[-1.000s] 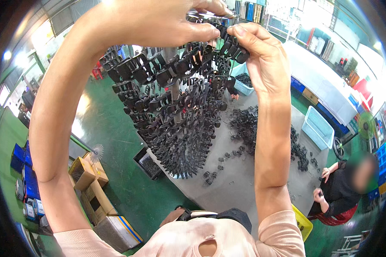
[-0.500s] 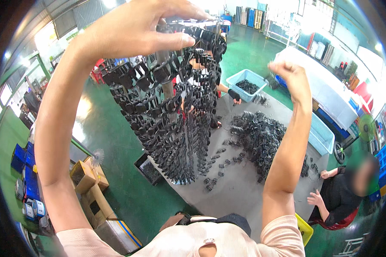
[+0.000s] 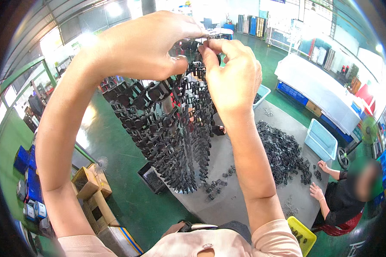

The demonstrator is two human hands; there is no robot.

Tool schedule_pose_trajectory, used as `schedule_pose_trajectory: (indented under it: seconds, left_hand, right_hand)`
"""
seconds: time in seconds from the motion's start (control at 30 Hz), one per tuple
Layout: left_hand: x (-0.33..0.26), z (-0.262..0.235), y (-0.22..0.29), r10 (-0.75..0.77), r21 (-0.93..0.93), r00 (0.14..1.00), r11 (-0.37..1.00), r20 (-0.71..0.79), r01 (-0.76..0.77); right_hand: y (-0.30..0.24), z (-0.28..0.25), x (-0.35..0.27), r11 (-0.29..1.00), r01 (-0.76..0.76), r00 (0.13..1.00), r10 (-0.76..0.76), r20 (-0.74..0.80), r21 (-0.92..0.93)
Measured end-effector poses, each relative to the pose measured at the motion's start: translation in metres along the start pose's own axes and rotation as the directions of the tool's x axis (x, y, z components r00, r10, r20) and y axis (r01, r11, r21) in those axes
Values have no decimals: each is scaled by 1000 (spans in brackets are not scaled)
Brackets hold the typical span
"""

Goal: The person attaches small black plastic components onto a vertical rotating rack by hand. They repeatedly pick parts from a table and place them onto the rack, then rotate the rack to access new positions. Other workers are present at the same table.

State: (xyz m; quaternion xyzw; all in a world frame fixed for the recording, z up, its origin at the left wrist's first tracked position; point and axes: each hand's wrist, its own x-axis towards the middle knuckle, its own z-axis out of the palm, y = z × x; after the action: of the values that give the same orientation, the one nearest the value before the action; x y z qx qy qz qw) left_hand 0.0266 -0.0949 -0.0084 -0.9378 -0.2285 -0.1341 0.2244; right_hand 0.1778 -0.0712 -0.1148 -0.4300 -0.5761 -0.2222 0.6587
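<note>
Tiers of small black plastic parts [image 3: 158, 128] hang on a tall rack in front of me, narrowing toward its lower end. My left hand [image 3: 150, 47] curves over the top tier, thumb and fingers apart, with no object visible between them. At the top right of the rack my right hand [image 3: 236, 70] pinches thumb and forefinger together, close to the left fingertips. Whatever it holds is too small to make out. A heap of loose black parts [image 3: 276, 152] lies on the grey table [image 3: 218, 205], beyond my right forearm.
Right of the table a co-worker [image 3: 343, 201] sits with both hands by the heap. Light-blue baskets [image 3: 321, 140] stand at the table's far edge, a yellow basket [image 3: 302, 235] near my right elbow. Cardboard boxes [image 3: 96, 205] and a black crate [image 3: 151, 177] are on the left floor.
My right hand has come left and in to the top of the rack, beside my left fingertips. My left hand has dropped slightly. Another worker's gloved hand near the blue basket is out of sight.
</note>
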Motion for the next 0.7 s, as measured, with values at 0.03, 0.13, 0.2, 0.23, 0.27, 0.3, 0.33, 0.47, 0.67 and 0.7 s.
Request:
schedule_pose_trajectory:
  seconds: [0.03,0.13,0.2,0.23,0.27,0.3,0.33,0.47,0.67,0.7]
  left_hand:
    - [-2,3,2,-27,17,999,999,-24,28]
    - [-2,3,8,-105,48,994,993,-30,106]
    - [0,2,12,-129,42,991,991,-32,131]
    - [-3,0,15,-149,42,988,988,-34,151]
    - [-4,2,16,-159,31,986,987,-41,160]
    - [-7,4,10,-120,56,990,991,-69,124]
    - [-7,9,1,-70,76,992,994,-101,78]
    - [-18,10,-13,-42,105,992,993,-118,54]
    - [-19,4,-6,-147,-176,988,975,-40,138]
    - [-16,2,-3,-147,-188,989,972,-18,141]
  right_hand:
    - [-3,2,-1,999,-10,999,12,-34,50]
    - [-2,5,0,974,-100,995,101,5,205]
    - [12,-1,8,863,-265,960,196,198,429]
    - [22,-2,9,763,-287,952,158,263,579]
    - [26,-14,15,740,-393,902,192,388,546]
    - [35,-19,15,690,-450,878,224,424,567]
    - [47,-28,17,645,-503,852,259,455,575]
    - [114,-45,21,768,-519,806,294,514,375]
    - [141,-56,13,923,-175,823,329,464,-343]
    - [134,-49,11,959,-160,868,250,429,-234]
